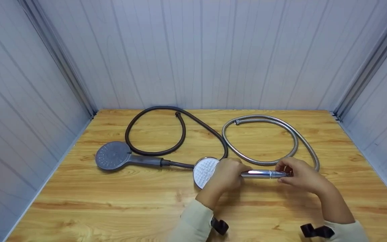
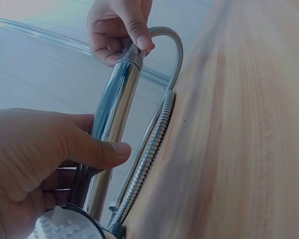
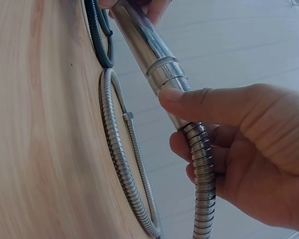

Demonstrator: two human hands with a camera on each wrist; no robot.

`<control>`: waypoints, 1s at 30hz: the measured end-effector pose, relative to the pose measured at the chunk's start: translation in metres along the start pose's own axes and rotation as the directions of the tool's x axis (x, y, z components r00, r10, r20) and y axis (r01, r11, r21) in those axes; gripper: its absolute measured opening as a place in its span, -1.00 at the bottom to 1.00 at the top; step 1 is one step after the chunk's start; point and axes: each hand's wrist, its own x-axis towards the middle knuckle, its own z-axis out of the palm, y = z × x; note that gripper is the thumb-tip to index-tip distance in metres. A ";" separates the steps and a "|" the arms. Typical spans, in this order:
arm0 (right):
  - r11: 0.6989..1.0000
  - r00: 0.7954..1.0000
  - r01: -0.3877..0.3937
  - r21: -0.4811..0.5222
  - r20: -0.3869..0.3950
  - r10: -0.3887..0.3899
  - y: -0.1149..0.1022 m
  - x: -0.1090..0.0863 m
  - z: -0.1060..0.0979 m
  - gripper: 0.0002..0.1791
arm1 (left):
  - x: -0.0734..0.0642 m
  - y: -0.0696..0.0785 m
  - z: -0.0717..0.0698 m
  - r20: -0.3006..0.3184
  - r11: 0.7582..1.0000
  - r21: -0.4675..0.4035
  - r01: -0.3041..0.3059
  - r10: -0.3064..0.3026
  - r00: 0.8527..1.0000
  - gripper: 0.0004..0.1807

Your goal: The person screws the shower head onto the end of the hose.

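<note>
My left hand [image 1: 225,174] grips the chrome handle [image 1: 259,173] of a shower head [image 1: 205,172] with a white nozzle face. At the handle's right end my right hand [image 1: 302,176] pinches the smooth metal connector [image 3: 177,102] of a silver shower hose [image 3: 203,184], thumb on one side and fingers behind. Connector and handle end meet in line in the right wrist view; whether the thread is tight cannot be seen. From there the ribbed hose loops back over the table, its free end fitting [image 1: 237,122] lying inside the loop.
On the left lies a grey shower head [image 1: 113,155] joined to a dark hose [image 1: 153,108], which loops behind it and passes near the white-faced head. The wooden table [image 1: 129,211] is bounded by pale panel walls [image 1: 200,53] at the back and sides.
</note>
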 end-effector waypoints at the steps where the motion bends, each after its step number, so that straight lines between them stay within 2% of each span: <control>1: 1.000 1.000 0.007 -0.003 -0.003 -0.007 0.000 0.000 0.000 -0.74 | 0.000 0.000 0.000 -0.004 1.000 0.009 -0.004 0.004 1.000 -0.56; 7: 0.999 0.999 0.032 -0.005 -0.013 -0.032 0.000 -0.001 0.000 -0.75 | 0.001 -0.002 0.001 -0.026 0.999 0.035 -0.023 0.024 0.999 -0.55; 30: 0.998 0.998 0.055 0.002 0.031 -0.055 0.002 -0.002 -0.003 -0.80 | 0.001 0.000 -0.001 0.003 1.000 0.029 -0.004 0.004 1.000 -0.58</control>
